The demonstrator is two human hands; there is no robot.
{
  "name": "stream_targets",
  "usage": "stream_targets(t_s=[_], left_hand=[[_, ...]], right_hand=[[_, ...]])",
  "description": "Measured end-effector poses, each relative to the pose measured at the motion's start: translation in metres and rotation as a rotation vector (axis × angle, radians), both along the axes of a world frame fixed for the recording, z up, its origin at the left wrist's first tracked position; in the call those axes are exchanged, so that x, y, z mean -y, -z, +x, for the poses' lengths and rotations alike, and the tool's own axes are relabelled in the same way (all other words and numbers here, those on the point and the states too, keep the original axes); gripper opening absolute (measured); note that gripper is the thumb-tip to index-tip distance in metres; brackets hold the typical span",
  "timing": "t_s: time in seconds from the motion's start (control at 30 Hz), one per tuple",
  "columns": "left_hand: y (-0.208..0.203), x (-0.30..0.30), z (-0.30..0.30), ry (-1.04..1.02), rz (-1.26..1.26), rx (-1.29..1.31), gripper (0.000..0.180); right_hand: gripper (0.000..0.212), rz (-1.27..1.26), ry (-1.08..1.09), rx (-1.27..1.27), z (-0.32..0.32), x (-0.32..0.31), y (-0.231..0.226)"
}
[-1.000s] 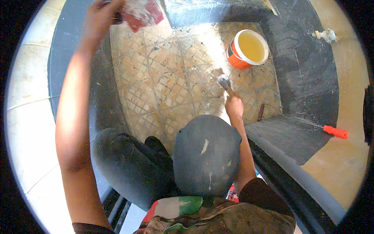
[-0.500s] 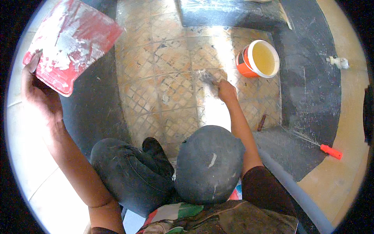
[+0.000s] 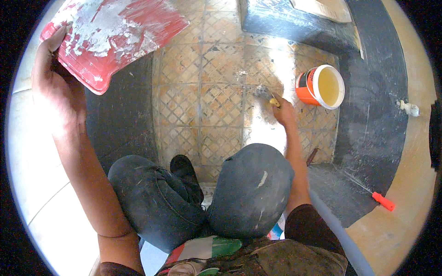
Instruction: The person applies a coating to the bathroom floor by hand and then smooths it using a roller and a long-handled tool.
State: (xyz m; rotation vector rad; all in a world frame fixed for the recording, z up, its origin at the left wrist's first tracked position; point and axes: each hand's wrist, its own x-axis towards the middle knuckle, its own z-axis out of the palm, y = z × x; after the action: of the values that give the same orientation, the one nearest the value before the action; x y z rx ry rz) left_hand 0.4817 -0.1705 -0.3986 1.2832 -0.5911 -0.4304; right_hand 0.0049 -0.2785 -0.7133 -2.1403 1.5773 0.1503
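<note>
At the upper left my left hand (image 3: 60,99) grips the edge of a red plastic dustpan (image 3: 159,30), with its thumb on top. Thick grey-white paste is smeared across the pan's face. My right hand (image 3: 284,112) is closed around the yellowish handle of a putty knife (image 3: 264,92). The knife's grey blade lies low against the patterned tile floor (image 3: 177,103), beside a bright strip of light. A small pale dab (image 3: 241,73) sits on the tiles a little left of the blade and farther off.
An orange bucket (image 3: 307,95) of yellowish liquid stands right of my right hand. A red-handled tool with a thin metal rod (image 3: 383,201) lies lower right. Dark walls (image 3: 122,110) flank the floor, a dark ledge (image 3: 294,27) crosses the far end. A pipe fitting (image 3: 408,108) projects at right.
The whole view has swung, shifting the bucket right and down. My left hand and the dustpan appear farther right. My right hand has turned, and the knife's yellowish handle now shows.
</note>
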Motion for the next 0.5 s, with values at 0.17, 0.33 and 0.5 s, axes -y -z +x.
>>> stream_targets(t_s=[0.17, 0.33, 0.5], left_hand=[[-0.002, -0.003, -0.006, -0.048, 0.023, 0.014, 0.031], [-0.011, -0.007, -0.013, -0.069, -0.011, 0.08, 0.031], [-0.012, -0.01, -0.033, -0.117, 0.065, 0.311, 0.036]], right_hand=[[0.034, 0.16, -0.162, -0.045, 0.016, 0.007, -0.01], [0.029, -0.054, -0.168, -0.027, 0.129, 0.024, 0.046], [0.022, -0.212, -0.271, 0.09, 0.268, 0.172, 0.069]])
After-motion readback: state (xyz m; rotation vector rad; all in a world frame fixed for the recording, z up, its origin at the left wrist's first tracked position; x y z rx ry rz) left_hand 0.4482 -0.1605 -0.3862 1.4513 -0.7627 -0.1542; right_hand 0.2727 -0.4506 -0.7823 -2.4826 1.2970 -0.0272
